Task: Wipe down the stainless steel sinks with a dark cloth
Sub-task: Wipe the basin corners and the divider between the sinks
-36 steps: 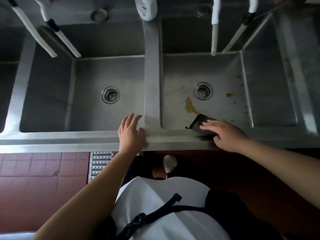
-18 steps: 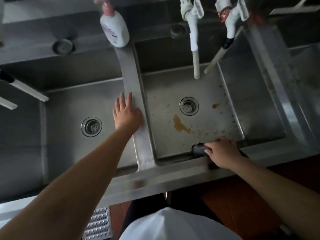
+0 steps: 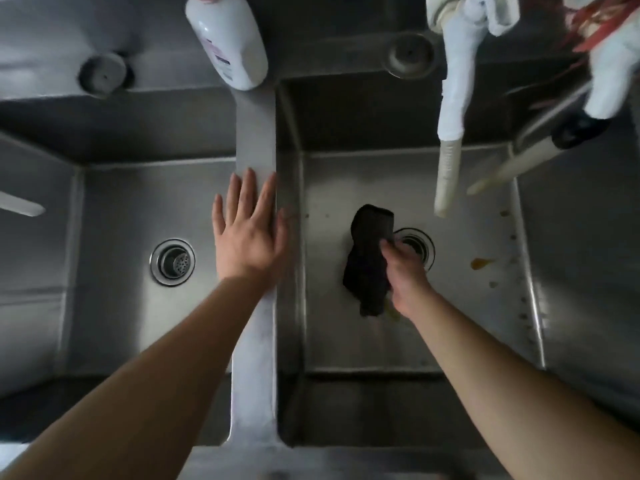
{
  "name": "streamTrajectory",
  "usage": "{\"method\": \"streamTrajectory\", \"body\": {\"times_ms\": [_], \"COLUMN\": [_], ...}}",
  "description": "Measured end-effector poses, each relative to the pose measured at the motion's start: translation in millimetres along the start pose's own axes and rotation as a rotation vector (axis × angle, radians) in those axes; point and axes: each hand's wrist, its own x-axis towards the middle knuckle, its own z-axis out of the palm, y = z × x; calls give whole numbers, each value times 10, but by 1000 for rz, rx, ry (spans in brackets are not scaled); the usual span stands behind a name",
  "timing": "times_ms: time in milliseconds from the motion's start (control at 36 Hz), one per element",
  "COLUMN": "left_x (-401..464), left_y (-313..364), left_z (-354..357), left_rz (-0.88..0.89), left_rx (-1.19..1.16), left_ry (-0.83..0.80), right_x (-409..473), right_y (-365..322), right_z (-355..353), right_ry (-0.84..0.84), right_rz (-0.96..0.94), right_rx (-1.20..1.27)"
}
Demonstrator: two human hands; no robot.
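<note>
My L hand (image 3: pixel 247 233) lies flat, fingers spread and straight, palm down on the divider strip (image 3: pixel 255 133) between the two basins, fingertips pointing to the back edge. My R hand (image 3: pixel 403 273) is down inside the R basin, fingers curled round the dark cloth (image 3: pixel 369 258), gripping it against the basin floor just left of the drain.

Biggest first: R sink (image 3: pixel 346 341) is stainless, floor w/ small brown specks along its right edge and an orange-brown stain (image 3: pixel 480 262) right of the drain. A bit of yellowish residue shows under the cloth's near end. L sink (image 3: pixel 114 271) is stainless too, floor looks plain grey.

White soap bottle (image 3: pixel 227 39) stands at the back end of the divider strip, label pinkish, top cut off by frame. Two white taps over the R sink's back edge: one (image 3: pixel 452 98) w/ a pale spout hanging down toward the drain, the other (image 3: pixel 606 74) at the back right corner w/ red stuff tied round it; can't tell what.

R drain (image 3: pixel 420 245) is partly hidden by my R hand. L drain (image 3: pixel 172 261) sits mid-floor of the L sink, strainer visible. Round metal caps on the back ledge, one behind each basin (image 3: pixel 103 73) (image 3: pixel 408 55).
</note>
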Motion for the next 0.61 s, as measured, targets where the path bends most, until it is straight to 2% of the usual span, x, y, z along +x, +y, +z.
{"method": "streamTrajectory", "body": {"times_ms": [83,139,194,333,417,500,611], "left_x": [1,12,14,15,19,26,20], "left_y": [23,24,24,9,-15,-34,-19], "left_z": [-3,4,16,41,55,68,57], "left_rz": [-6,-9,-7,-6,-11,-13,-23], "left_rx": [-3,-14,-30,-60,-67,-67,-67], "left_ry": [22,42,56,84,99,108,109], "right_x": [483,795,1095,1666,1921,1985,1707], "right_y": [-150,-232,-282,-233,-101,70,459], "right_z": [268,450,680,1208,1354,1368,1158], "right_ry": [133,166,158,-37,-63,-14,-119], "right_rz": [-321,-543,-676,-545,-465,-526,-638], "right_rx": [-405,-643,-878,-1279,-1410,-1478,-1519]}}
